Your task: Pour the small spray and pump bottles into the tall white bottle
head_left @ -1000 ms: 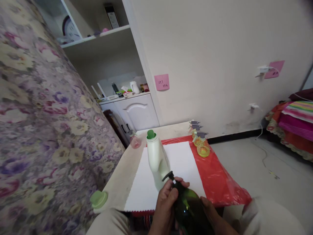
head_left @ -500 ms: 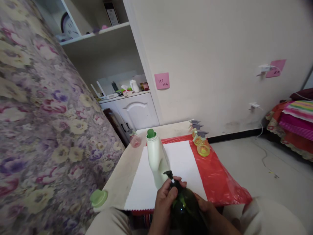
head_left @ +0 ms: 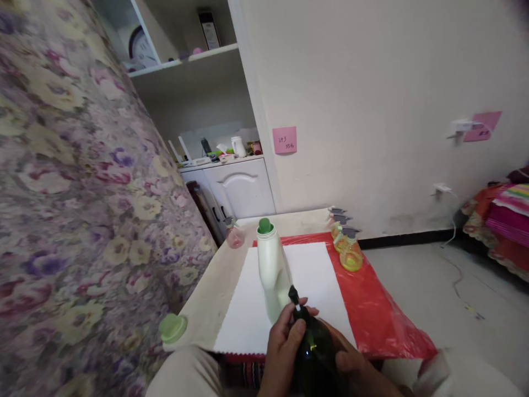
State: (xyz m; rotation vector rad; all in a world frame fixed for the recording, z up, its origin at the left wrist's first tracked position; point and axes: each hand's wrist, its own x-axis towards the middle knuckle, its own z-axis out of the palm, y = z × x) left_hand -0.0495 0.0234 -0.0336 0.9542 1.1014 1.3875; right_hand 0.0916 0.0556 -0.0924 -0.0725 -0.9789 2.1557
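Close to my lap I hold a dark green pump bottle (head_left: 316,353) in both hands, tilted over the table's front edge. My left hand (head_left: 285,339) is closed around its neck and black pump head (head_left: 293,295). Around the bottle's right side wraps my right hand (head_left: 347,353), its fingers partly hidden. Just beyond stands a large pale green detergent jug (head_left: 270,270), with no cap on and a green spout showing in its mouth. A light green cap (head_left: 172,328) lies at the table's left front corner.
White paper (head_left: 242,309) lies over a red plastic sheet (head_left: 384,325) on the table. Several yellow spray bottles (head_left: 351,259) line the right back edge. A pink spray bottle (head_left: 235,237) stands at back left. A floral curtain (head_left: 103,220) hangs on the left.
The pump head has turned in my hands, its nozzle pointing left before and now seen more end-on. The whole view has shifted slightly; both hands still hold the bottle.
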